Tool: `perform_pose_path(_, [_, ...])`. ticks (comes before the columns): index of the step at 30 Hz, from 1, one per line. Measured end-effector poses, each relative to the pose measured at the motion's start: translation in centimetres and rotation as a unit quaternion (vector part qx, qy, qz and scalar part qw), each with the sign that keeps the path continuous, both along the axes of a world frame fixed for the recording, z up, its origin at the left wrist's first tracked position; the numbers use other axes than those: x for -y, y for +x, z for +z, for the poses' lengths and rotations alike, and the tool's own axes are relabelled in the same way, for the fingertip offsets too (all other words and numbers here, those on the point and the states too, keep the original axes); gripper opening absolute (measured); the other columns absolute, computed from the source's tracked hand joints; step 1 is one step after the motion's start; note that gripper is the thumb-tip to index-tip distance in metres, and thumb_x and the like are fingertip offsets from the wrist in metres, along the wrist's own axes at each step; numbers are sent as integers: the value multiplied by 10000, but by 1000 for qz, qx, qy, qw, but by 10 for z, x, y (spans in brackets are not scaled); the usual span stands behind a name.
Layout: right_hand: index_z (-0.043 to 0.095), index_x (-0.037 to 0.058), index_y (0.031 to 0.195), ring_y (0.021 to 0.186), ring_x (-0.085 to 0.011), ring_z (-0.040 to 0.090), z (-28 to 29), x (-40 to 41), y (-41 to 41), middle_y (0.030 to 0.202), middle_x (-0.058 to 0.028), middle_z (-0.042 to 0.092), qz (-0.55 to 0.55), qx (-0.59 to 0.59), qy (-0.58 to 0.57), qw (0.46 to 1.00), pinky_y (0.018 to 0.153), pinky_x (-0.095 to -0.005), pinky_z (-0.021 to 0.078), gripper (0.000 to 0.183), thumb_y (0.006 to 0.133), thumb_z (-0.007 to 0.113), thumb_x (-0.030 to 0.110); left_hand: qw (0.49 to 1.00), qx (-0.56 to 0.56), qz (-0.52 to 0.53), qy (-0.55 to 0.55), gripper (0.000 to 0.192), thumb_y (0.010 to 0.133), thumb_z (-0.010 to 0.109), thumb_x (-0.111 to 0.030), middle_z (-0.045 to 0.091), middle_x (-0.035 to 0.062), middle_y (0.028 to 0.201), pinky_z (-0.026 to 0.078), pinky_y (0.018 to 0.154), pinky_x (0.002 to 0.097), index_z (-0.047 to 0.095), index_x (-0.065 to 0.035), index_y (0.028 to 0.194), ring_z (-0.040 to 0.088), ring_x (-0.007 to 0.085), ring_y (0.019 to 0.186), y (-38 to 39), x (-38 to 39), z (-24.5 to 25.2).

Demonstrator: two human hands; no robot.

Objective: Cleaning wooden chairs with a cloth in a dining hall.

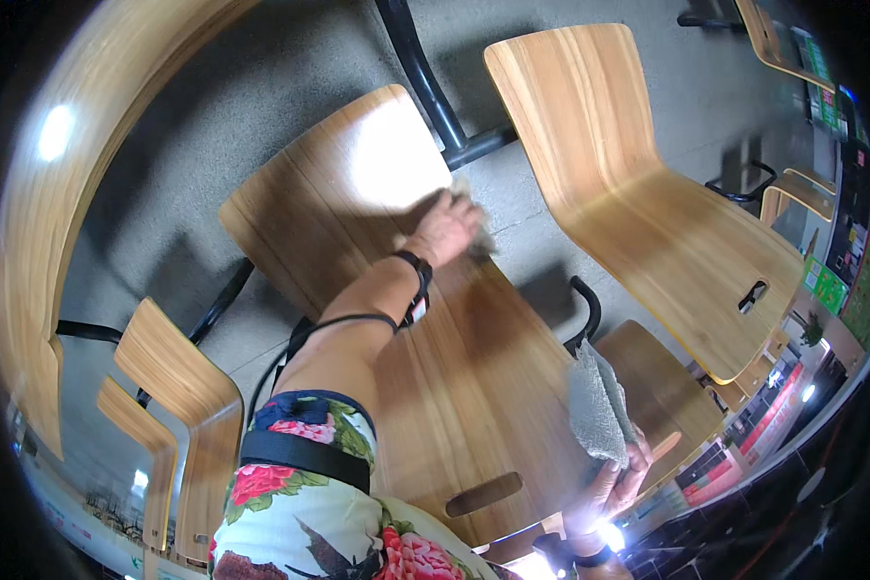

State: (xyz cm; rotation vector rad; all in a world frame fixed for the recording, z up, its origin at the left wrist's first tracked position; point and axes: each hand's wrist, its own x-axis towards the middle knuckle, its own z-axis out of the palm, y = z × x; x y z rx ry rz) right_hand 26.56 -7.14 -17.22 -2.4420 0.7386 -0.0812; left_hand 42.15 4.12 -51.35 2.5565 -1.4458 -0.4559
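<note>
A bent-plywood chair (420, 377) with a wood-grain finish stands right before me, the hand slot of its backrest toward me. My left hand (446, 226) reaches across it to the right edge of the seat. It presses a pale cloth (483, 238) there, blurred and mostly covered by the fingers. At the lower right, my right hand (620, 475) grips a folded grey cloth (596, 406) by its lower end. This cloth hangs beside the right edge of the backrest; whether it touches the wood I cannot tell.
Another plywood chair (609, 174) stands close on the right, joined to a black metal frame (431, 87). A wooden tabletop (29, 239) curves along the left, with more chairs (188, 377) at the lower left. Grey floor (290, 58) shows between them.
</note>
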Motion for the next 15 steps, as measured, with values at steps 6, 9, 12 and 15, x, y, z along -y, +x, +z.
perform_pose_path(6, [486,28,978,1052,-291,429,3,0,2,1080,-144,458,-4,-15,-14,1000,906,-419,319,196,881,438,192,983,46,176,29,276,813,413,-124,395,63,1274,318,955,373,551,-95,1050,351,233,1184,107,-53,-11])
perform_pose_path(9, [499,21,961,1048,-276,432,2,-4,4,1081,-133,460,-8,-17,-16,1000,901,-397,323,177,884,435,168,979,18,203,-24,289,813,444,-146,419,75,1231,348,934,383,523,-97,1086,381,266,1144,131,-87,-13])
perform_pose_path(12, [497,12,968,1043,-269,434,6,-4,5,1077,-134,462,17,-37,-43,998,898,-387,325,180,883,436,159,922,-109,370,-28,287,825,448,-174,439,95,1198,358,925,394,512,-99,1094,411,299,1111,136,-113,-14])
perform_pose_path(15, [494,7,971,1031,-261,438,9,-6,5,1070,-133,465,2,-61,-49,997,898,-383,326,180,885,433,153,900,-158,401,-66,306,822,449,-191,452,127,1166,372,909,399,491,-109,1114,427,336,1077,120,-159,-25])
